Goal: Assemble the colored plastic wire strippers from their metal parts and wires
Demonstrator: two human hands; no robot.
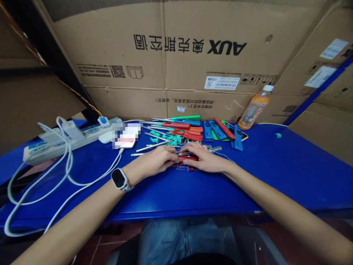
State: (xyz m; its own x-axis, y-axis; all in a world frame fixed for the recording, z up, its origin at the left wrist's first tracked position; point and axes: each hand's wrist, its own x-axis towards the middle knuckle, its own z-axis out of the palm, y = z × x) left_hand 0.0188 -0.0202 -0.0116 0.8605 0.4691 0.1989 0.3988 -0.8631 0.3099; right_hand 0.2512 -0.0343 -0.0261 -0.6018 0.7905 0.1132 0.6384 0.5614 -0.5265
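Observation:
A red lighter casing lies low over the blue table between my two hands. My left hand, wearing a watch, has its fingertips closed at the left end of the casing. My right hand curls over it from the right, thumb on the near side and fingers on the far side. Just below them lies a small screwdriver with a clear bluish and red handle. Behind my hands are long-nosed lighters in red, green and blue, metal tubes and small green parts. My fingers hide some small pieces.
Blue casing halves and a red one lie at the back right, partly over a dark phone. An orange drink bottle leans on the cardboard. To the left are a power strip, white cables and a phone.

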